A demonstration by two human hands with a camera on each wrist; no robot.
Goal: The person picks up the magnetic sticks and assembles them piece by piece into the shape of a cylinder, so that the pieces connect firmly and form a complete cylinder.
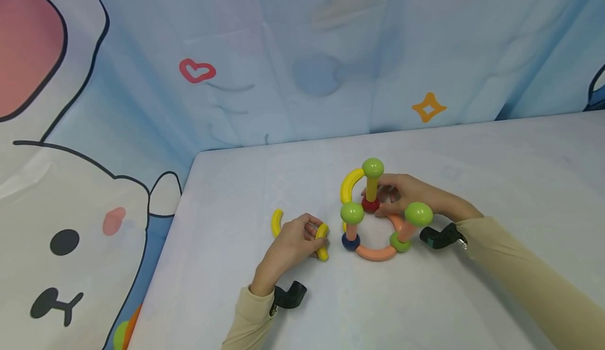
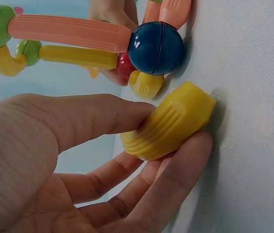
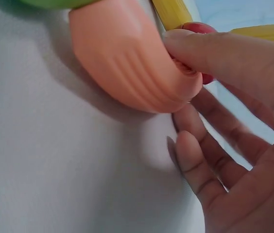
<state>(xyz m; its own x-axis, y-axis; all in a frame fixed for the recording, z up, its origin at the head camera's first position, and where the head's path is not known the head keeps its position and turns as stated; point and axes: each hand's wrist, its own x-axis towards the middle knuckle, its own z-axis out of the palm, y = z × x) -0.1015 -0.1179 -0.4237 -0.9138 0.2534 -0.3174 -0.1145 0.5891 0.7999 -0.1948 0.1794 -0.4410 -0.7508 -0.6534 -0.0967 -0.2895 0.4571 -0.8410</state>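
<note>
My left hand (image 1: 292,240) pinches a loose yellow curved rod (image 2: 168,124) between thumb and fingers, just left of a ball-and-rod toy structure. The structure's base joins a red ball (image 1: 370,206), a dark blue ball (image 1: 351,243) and a green ball (image 1: 399,243) by curved rods. Upright rods on these carry light green balls (image 1: 373,167) on top. My right hand (image 1: 416,195) grips the orange curved rod (image 3: 127,60) by the red ball, thumb above and fingers beneath. Another yellow arc (image 1: 350,184) rises between the red ball's post and the blue ball's side.
A second loose yellow curved rod (image 1: 277,222) lies on the white tabletop (image 1: 520,192), partly behind the left hand. Behind the table hangs a light blue printed cloth (image 1: 283,50). Black cameras (image 1: 290,294) sit on both wrists.
</note>
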